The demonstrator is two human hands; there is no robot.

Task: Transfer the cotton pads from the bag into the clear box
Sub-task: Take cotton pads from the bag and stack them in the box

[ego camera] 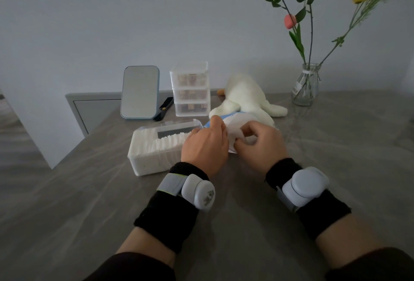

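Observation:
The white and blue bag (235, 121) of cotton pads is held up over the grey table, between both hands. My left hand (205, 148) grips its left side with curled fingers. My right hand (261, 144) pinches the bag's white opening at its right. To the left stands the clear box (145, 159), its lid tipped open at the back. A row of white cotton pads (163, 144) stands on edge inside the box. My left hand hides the box's right end.
Behind the box stand a blue-framed mirror (140, 92) and a clear three-drawer organiser (190, 90). A white plush toy (246, 95) lies just beyond the bag. A glass vase (305, 88) with flowers stands at the back right. The table's left edge (67, 157) runs diagonally.

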